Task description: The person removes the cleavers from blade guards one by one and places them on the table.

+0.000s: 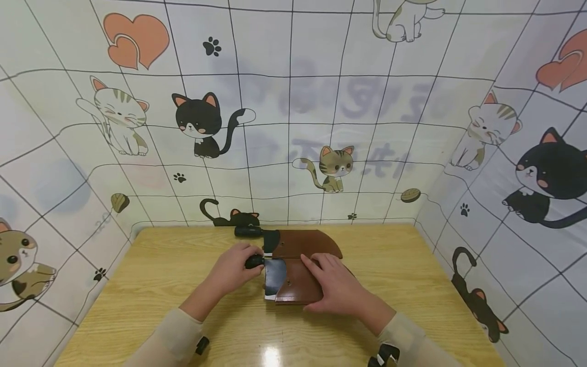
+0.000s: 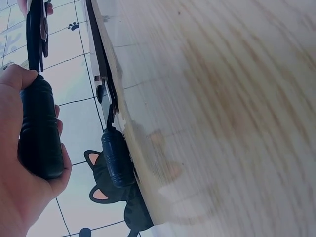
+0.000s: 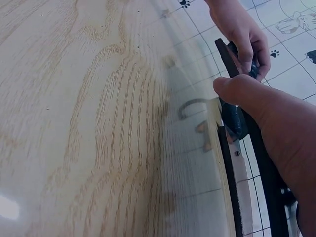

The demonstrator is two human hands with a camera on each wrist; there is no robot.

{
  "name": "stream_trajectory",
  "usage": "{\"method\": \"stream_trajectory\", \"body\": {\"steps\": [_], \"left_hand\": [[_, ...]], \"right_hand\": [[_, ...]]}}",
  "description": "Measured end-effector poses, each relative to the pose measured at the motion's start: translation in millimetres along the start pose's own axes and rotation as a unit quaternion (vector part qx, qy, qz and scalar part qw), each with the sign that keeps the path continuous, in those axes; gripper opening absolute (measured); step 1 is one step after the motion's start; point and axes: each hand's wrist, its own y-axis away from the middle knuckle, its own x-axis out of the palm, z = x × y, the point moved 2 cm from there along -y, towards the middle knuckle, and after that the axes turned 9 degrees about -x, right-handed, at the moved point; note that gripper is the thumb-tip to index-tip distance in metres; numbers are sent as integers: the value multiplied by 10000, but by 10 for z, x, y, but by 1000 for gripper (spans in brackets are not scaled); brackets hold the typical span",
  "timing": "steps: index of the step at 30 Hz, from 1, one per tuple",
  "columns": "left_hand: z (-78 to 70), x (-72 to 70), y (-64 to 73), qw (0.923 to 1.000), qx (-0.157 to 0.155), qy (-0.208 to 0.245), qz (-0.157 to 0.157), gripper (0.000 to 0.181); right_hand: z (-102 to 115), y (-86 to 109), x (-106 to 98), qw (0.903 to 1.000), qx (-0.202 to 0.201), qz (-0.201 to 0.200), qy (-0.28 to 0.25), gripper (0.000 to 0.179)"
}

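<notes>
Near knife (image 1: 275, 274) held at both ends, handle to the left

The near knife's long axis was laid from left to right, and the two hands were set facing each other along it. The black handle (image 1: 254, 261) was clamped by the left hand (image 1: 231, 270), its fingers curled round the grip and its thumb pressed close to the neck. The brown sheath (image 1: 300, 288) was gripped by the right hand (image 1: 341, 290), with the fingers spread over its upper face and the thumb set at the near edge. Between handle and sheath mouth, a strip of grey blade (image 1: 274, 285) was left bare; how much more was covered could not be told.

In the wrist views, the knife was seen held just above the wooden table (image 1: 403, 275). The handle was thus placed on the left hand's side and the sheath on the right hand's, with the bare strip nearer the left fingers.

Just beyond, the far sheath (image 1: 302, 243) was laid roughly parallel, with the far handle (image 1: 248, 232) pointed left; neither was seen to be gripped.
</notes>
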Motion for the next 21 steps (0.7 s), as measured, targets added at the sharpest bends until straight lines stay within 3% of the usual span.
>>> {"method": "stream_trajectory", "body": {"steps": [21], "left_hand": [[78, 4, 2, 9998, -9, 6, 196, 29]], "right_hand": [[13, -15, -82, 9999, -57, -81, -118, 127]]}}
